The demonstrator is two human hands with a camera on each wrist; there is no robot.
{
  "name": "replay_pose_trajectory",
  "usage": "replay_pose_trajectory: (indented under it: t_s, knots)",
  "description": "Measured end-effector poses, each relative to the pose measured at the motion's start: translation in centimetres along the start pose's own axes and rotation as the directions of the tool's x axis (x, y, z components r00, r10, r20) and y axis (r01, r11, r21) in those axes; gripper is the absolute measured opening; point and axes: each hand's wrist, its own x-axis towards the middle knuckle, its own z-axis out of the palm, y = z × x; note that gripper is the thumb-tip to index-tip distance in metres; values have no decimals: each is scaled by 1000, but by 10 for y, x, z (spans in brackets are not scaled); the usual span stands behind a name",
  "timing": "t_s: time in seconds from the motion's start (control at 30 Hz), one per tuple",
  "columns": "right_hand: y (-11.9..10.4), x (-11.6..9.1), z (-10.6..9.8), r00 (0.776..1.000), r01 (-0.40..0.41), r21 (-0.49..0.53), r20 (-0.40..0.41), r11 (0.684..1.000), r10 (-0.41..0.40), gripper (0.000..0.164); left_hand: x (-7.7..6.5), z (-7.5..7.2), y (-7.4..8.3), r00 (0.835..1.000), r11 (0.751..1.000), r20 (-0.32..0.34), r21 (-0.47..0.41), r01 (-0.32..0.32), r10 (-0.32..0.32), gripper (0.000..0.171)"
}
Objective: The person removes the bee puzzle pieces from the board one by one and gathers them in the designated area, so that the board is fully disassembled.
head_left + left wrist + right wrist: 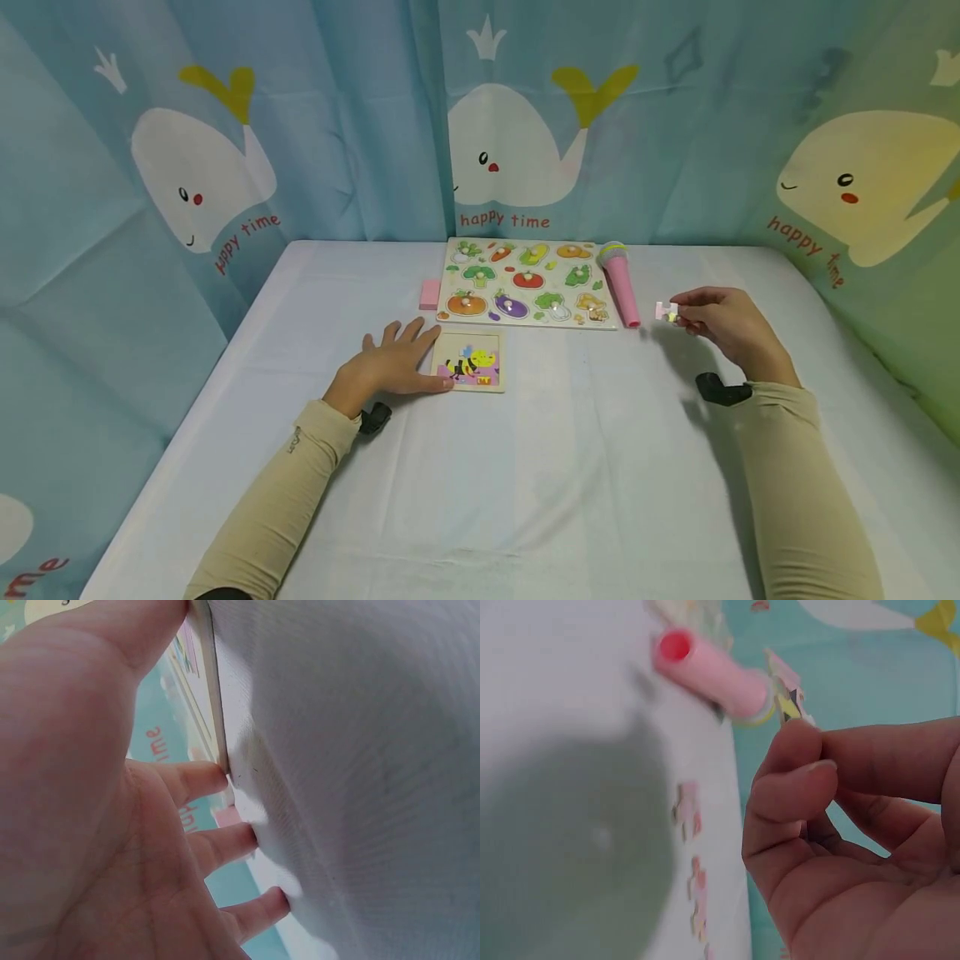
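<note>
My left hand lies spread at the left side of a small square bee jigsaw puzzle, its thumb on the frame. In the left wrist view, the puzzle's edge runs along the thumb and index finger, while other fingertips touch the cloth. Over at the right, my right hand pinches a small jigsaw piece between thumb and fingertips, held above the table. Pink, yellow and black show on that piece in the right wrist view. Several loose jigsaw pieces lie on the cloth below this hand.
Behind the bee puzzle lies a vegetable peg board. A pink toy microphone rests along its right side, and a pink block sits at its left. A whale-print curtain hangs beyond the white-covered table.
</note>
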Motion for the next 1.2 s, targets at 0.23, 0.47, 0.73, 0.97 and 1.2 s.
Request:
replay_pose_trajectory:
  t_s: [0.23,0.47,0.73,0.97,1.2]
  knots:
    - [15,2,-9,999,-33,-51,-12,998,32,36,-1,-1,0,1000,1000,1,19,-4,4,105]
    - [28,4,-16,994,-108,-63,-22,992,107,35,1,0,0,1000,1000,5,14,-2,2,106]
    - [32,6,-23,984,-175,-102,17,979,178,40,2,0,-1,1000,1000,5,29,6,-6,106]
    - [32,8,-23,987,-156,-227,8,961,162,36,3,0,-1,1000,999,2,32,3,-3,107]
    - [36,10,-19,990,-138,-276,-10,951,140,33,3,0,0,1000,1000,11,29,11,-11,106]
